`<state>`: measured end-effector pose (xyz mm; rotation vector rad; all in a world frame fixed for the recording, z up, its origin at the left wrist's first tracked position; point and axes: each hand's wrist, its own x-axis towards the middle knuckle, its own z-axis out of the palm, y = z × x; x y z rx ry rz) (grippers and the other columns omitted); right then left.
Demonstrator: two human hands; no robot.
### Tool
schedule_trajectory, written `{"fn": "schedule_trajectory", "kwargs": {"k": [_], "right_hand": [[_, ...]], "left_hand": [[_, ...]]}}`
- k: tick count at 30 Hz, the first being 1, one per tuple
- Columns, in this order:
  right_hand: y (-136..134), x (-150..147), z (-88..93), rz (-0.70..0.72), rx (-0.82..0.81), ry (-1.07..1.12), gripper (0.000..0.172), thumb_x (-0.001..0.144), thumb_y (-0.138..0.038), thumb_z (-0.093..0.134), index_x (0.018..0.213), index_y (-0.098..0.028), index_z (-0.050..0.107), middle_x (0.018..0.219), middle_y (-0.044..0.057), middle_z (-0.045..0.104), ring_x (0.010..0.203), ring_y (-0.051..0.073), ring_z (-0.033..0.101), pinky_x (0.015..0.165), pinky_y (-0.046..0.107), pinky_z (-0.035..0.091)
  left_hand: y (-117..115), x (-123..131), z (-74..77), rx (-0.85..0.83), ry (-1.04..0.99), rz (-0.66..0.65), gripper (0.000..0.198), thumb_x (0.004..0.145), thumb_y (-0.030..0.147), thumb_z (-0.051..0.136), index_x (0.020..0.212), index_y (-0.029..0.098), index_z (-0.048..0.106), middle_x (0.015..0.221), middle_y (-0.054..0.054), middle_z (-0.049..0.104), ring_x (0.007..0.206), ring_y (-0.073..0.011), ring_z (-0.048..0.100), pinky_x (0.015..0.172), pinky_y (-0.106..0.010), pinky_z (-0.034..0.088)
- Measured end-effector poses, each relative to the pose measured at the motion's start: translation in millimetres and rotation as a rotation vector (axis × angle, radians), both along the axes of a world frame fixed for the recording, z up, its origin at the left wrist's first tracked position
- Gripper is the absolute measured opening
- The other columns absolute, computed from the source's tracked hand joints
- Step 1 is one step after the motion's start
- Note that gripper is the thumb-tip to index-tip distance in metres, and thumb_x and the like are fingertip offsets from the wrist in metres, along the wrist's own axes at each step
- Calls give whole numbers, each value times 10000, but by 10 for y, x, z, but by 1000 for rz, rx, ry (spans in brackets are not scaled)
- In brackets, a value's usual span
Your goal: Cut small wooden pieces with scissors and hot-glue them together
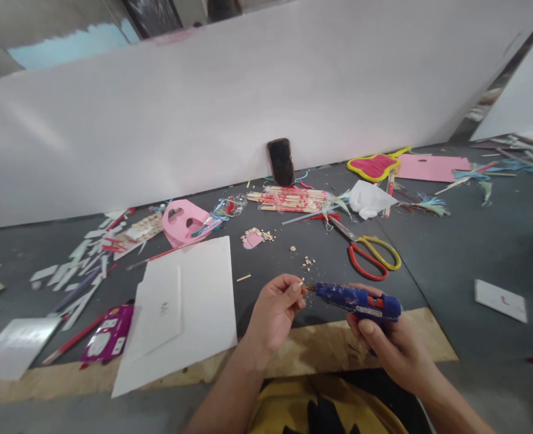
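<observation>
My right hand [391,343] is wrapped round the handle of a blue hot glue gun [350,299], its nozzle pointing left. My left hand [275,310] pinches a tiny pale wooden piece [301,283] between thumb and fingertip, right at the nozzle tip. Whether the piece touches the nozzle, I cannot tell. Just beyond lie loose small wooden bits [308,263]. Farther back, a pink heart-shaped piece [252,240] has more such bits around its upper edge. Scissors [370,256] with one red and one yellow handle lie beyond the glue gun.
White sheets [207,289] lie to the left, near a purple packet [109,331] and scattered white strips [74,259]. A phone [281,163] leans on the white panel [230,108]. Red-and-wood sticks [289,199], crumpled white tissue [369,199] and a pink cut-out [187,222] lie along the back.
</observation>
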<state>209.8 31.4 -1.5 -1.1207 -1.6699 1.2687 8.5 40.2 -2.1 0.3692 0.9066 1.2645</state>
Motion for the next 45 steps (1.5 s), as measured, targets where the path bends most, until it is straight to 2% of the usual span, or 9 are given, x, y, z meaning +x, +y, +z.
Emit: {"fn": "schedule_trajectory", "kwargs": {"k": [10,16,24,27,30,36,39,42,45], "right_hand": [[-23,-13,5,-15,-26,42,406,901,-423,456,1238,-205,393,686,-8,543,501,101,461,455,215,420],[-55,-81,87,-104,-103,85,416,883,-465,474,1203,-203,430,664,-16,532,494,97,434,462,216,413],[-2,24,-11,-63,23,7,352,909,-399,439,1196,-196,417,732,20,592,511,105,497,443,208,418],[71,88,-7,-102,121,-123,349,912,-378,427,1212,-202,395,798,46,624,615,140,575,526,237,465],[245,170,0,-252,255,-388,419,890,-388,447,1256,-197,374,898,86,640,727,197,622,630,304,488],[729,413,-168,-421,549,-870,513,860,-358,454,1294,-92,391,1059,191,610,857,303,604,740,424,464],[789,458,-191,-411,600,-945,484,856,-336,483,1272,-95,430,1064,178,607,930,313,577,814,460,442],[680,372,-130,-392,716,-906,343,870,-287,497,1181,-149,537,1152,159,567,1050,310,509,911,481,390],[537,195,-110,-34,746,-734,262,872,-181,483,1116,-187,580,1053,104,612,998,245,524,886,411,441]], "left_hand": [[-8,4,-18,0,-5,1,238,613,285,797,715,146,633,627,5,611,533,-59,487,573,-205,375],[-17,-4,-20,4,-17,3,212,627,269,790,713,151,637,628,1,618,541,-64,492,571,-202,374],[-24,-10,5,42,-13,15,181,659,259,767,694,146,631,638,6,597,544,-61,468,566,-204,371],[-28,-18,6,29,-12,20,195,655,268,769,696,145,623,633,11,584,544,-60,460,566,-205,373],[-36,-31,-12,19,6,29,205,654,275,769,703,146,618,630,15,575,542,-57,449,566,-202,373],[-59,-37,-46,19,59,44,216,657,289,764,704,141,615,649,11,571,533,-55,435,554,-202,374],[-70,-39,-56,11,56,47,213,663,284,761,708,140,612,649,9,568,535,-55,436,554,-201,374],[-84,-45,-81,-2,62,42,206,678,290,750,723,142,614,650,12,568,532,-53,434,559,-200,372],[-102,-44,-107,-9,81,25,209,690,306,739,722,141,615,657,12,569,534,-52,433,564,-203,370]]}}
